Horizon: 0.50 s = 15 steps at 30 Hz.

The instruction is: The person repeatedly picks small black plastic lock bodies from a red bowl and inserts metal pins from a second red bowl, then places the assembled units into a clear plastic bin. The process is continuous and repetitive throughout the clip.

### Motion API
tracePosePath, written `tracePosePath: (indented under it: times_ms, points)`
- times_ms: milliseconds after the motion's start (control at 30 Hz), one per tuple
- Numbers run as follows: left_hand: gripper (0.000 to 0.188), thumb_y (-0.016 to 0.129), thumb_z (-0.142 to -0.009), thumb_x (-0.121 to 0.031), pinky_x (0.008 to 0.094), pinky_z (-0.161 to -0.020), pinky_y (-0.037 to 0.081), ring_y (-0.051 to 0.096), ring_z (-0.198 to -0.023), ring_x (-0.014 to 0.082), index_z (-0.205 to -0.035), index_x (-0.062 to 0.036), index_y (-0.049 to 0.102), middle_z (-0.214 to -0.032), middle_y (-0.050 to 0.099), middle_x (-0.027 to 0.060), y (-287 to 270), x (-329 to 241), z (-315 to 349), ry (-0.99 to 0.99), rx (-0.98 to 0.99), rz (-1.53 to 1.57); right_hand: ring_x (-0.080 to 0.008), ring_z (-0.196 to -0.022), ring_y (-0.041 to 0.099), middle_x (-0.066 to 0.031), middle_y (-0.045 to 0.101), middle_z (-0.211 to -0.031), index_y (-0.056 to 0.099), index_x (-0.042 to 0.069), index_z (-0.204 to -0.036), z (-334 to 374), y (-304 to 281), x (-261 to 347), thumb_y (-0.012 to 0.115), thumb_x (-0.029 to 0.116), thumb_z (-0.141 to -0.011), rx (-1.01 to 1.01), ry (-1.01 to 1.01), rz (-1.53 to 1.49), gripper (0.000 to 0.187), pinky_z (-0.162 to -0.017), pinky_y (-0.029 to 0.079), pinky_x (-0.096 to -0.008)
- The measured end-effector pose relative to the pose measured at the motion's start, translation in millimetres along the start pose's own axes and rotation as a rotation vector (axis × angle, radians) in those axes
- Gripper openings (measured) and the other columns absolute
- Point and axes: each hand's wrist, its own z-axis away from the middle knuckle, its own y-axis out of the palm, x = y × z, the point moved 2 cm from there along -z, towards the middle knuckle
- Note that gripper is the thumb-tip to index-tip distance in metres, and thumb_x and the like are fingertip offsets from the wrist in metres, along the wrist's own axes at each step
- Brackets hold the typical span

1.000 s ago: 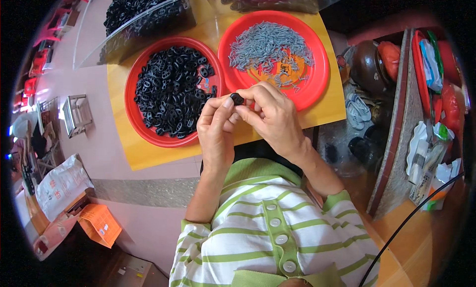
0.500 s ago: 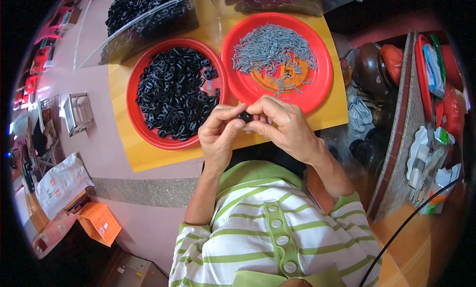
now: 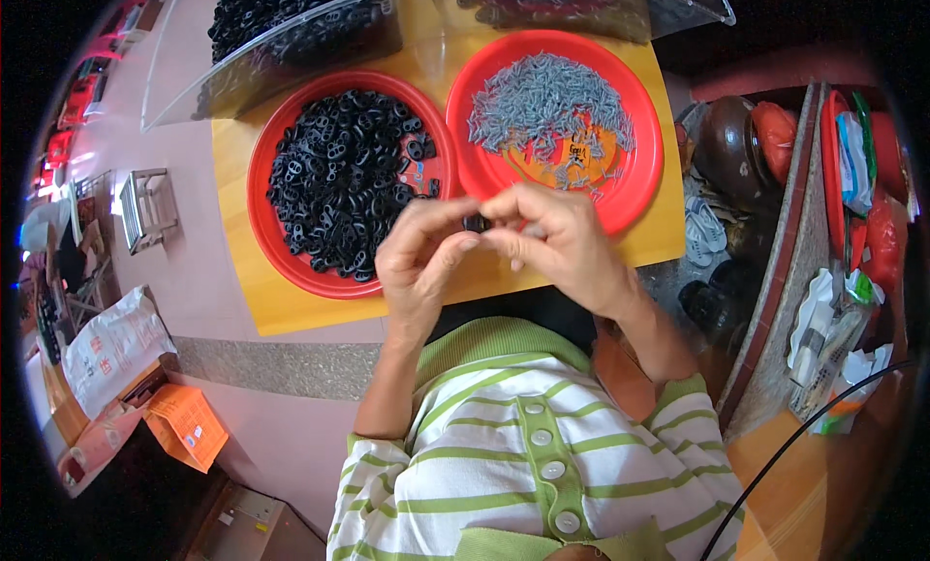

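Observation:
A small black plastic piece (image 3: pixel 474 223) is pinched between my hands, just above the near edge of the table. The fingertips of my left hand (image 3: pixel 418 256) grip it from one side. From the other side, the thumb and forefinger of my right hand (image 3: pixel 557 239) close on it too, and they partly hide it. Beyond my left hand a red round tray (image 3: pixel 255 198) holds a heap of black plastic pieces (image 3: pixel 334 173) with holes. Past my right hand a second red tray (image 3: pixel 651 144) carries a pile of small grey screws (image 3: pixel 547 101).
Both trays stand on a yellow table (image 3: pixel 247 295). Clear bins (image 3: pixel 291 72) of black pieces rise at its far side. A small metal stool (image 3: pixel 147 210) is on the floor to the left. At right are a dark brown jar (image 3: pixel 725 140), shoes (image 3: pixel 705 232) and a black cable (image 3: pixel 804 427).
My hands have shifted very slightly and the right fingers have changed position around the black piece. The whole view has tilted a little.

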Motion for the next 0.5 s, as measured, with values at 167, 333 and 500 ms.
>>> tracePosePath:
  times_ms: [167,333,500]
  points:
    - [0.029,0.068,-0.073,-0.002,0.0311,-0.07,0.045,0.054,-0.079,0.0231,-0.101,-0.0052,0.065,-0.087,0.058,0.0088,-23.8,-13.4,-35.9,0.241,-0.043,-0.811,-0.0035,-0.072,0.057,-0.0022,0.066,-0.09,0.062,0.002,-0.108,-52.2,-58.1,37.8,0.063,0.011,-0.085,-0.338,-0.231,0.287,0.025,-0.058,0.046,-0.0185]
    - [0.02,0.067,-0.073,-0.006,0.0362,-0.074,0.044,0.052,-0.084,0.0265,-0.092,-0.0041,0.066,-0.09,0.058,0.0081,-24.5,-11.2,-43.4,0.172,0.129,-0.987,-0.007,-0.061,0.047,-0.0037,0.058,-0.071,0.06,-0.004,-0.104,-100.8,-113.2,72.8,0.063,0.005,-0.083,-0.726,-0.499,0.611,0.022,-0.056,0.041,-0.0241]
    - [0.018,0.065,-0.072,-0.004,0.0371,-0.078,0.042,0.051,-0.087,0.0275,-0.091,-0.0043,0.065,-0.09,0.057,0.0081,-17.6,-12.0,-50.9,0.135,0.2,-0.988,-0.0052,-0.061,0.048,-0.0018,0.057,-0.071,0.061,-0.004,-0.102,-107.4,-123.0,70.7,0.063,0.003,-0.082,-0.81,-0.405,0.701,0.022,-0.055,0.04,-0.0214]
